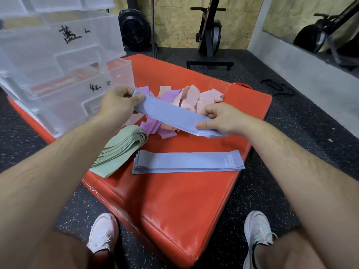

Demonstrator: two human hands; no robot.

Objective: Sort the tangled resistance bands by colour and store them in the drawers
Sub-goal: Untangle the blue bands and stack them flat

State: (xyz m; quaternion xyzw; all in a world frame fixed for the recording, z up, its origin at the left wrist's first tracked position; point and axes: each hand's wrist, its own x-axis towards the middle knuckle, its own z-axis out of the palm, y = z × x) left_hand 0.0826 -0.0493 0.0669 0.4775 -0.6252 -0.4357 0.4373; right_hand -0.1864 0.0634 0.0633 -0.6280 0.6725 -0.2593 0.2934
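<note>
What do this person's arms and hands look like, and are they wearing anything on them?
Both are bare. The left hand and right hand have no gloves, and no rings or watch show. The left forearm and right forearm are lightly haired, with no sleeves in view.

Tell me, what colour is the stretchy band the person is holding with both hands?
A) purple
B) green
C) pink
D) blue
D: the left hand and the right hand pinch the two ends of a blue band, which matches the blue pile lying flat on the red mat.
</note>
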